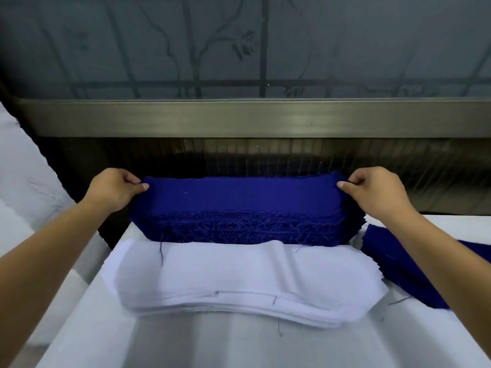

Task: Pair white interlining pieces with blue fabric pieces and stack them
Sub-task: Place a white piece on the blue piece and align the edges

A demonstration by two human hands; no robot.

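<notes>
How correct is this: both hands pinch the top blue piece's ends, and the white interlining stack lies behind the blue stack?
Not behind: the head view shows the white interlining stack in front of the blue stack. Left hand and right hand do pinch the top blue piece's ends.

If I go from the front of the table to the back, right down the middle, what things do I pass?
white interlining stack → blue fabric stack → metal rail → patterned window

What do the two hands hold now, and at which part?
The left hand and the right hand pinch the top of the blue fabric stack, one at each short end; how many layers cannot be told.
</notes>
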